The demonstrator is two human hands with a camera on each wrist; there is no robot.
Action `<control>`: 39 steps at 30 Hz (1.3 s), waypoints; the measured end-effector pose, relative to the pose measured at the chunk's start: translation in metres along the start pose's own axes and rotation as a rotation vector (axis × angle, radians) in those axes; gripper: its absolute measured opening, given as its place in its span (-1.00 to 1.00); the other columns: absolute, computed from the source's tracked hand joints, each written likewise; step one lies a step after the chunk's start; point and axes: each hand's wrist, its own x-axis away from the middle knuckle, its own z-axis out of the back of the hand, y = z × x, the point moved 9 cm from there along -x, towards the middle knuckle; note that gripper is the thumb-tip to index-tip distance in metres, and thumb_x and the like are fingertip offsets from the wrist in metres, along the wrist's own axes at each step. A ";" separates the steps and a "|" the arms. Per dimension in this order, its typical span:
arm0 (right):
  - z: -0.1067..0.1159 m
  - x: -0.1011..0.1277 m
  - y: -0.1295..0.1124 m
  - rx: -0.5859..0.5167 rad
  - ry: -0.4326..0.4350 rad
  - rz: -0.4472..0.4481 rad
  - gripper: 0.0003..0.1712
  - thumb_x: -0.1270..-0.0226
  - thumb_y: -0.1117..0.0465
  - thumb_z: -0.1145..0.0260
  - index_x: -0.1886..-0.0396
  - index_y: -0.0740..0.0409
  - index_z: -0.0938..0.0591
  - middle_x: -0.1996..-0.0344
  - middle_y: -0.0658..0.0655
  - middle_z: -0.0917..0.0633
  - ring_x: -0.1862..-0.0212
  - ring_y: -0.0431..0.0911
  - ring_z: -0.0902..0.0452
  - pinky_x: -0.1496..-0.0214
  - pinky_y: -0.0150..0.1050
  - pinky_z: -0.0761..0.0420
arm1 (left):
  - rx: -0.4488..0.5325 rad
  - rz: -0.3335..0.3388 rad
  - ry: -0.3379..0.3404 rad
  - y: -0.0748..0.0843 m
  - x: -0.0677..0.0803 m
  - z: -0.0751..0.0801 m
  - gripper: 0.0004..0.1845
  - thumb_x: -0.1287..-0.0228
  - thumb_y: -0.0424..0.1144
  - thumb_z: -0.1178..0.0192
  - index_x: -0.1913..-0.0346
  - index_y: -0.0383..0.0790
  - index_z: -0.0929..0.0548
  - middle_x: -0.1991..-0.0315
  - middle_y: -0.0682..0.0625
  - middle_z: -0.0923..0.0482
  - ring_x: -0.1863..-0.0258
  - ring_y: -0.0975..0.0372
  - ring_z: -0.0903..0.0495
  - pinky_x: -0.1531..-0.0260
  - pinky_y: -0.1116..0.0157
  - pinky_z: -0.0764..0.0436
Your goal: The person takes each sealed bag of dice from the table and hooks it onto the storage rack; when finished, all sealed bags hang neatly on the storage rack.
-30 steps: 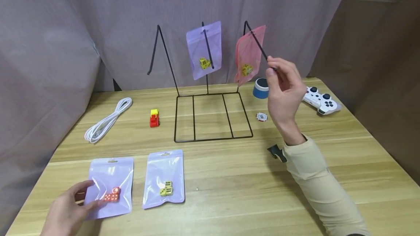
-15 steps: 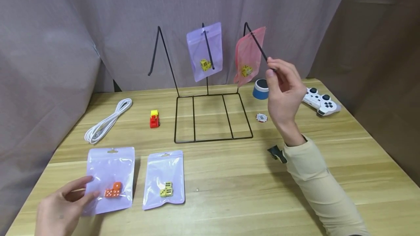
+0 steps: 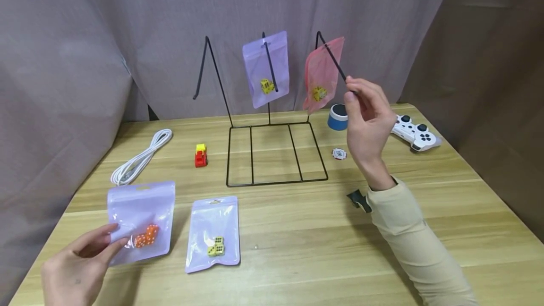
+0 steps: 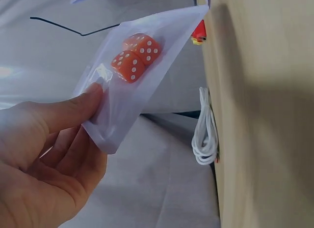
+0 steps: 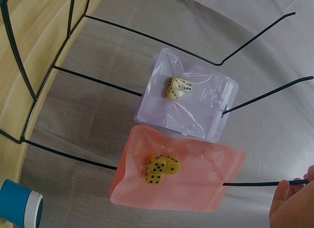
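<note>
Lifted off the wooden table (image 3: 297, 230) since a second ago, the purple pouch of orange dice (image 3: 141, 221) now tilts upright in the left hand (image 3: 78, 268), pinched at its lower edge between thumb and fingers. The right hand (image 3: 367, 117) has not moved, its fingertips pinching the end of the black wire rack's (image 3: 276, 152) right hook (image 3: 335, 63), where a pink pouch of yellow dice (image 3: 322, 75) hangs. A purple pouch of yellow dice (image 3: 266, 69) hangs on the middle hook. Another purple pouch with yellow dice (image 3: 213, 233) lies flat on the table beside the lifted one. A white cable (image 3: 140, 157), toy truck (image 3: 200, 154), poker chip (image 3: 338, 154), blue canister (image 3: 338, 116) and white game controller (image 3: 416, 132) lie around the rack.
</note>
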 end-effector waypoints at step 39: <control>0.000 0.000 0.000 -0.003 0.007 0.010 -0.84 -0.22 0.63 -0.16 0.20 0.62 -0.57 0.15 0.28 -0.63 0.00 0.08 -0.54 -0.15 -0.08 -0.52 | 0.444 -0.472 0.014 0.131 -0.025 -0.032 -0.64 0.32 -0.70 -0.46 0.31 -0.46 -0.72 0.55 0.06 -0.65 0.54 0.43 -0.59 0.39 0.59 -0.60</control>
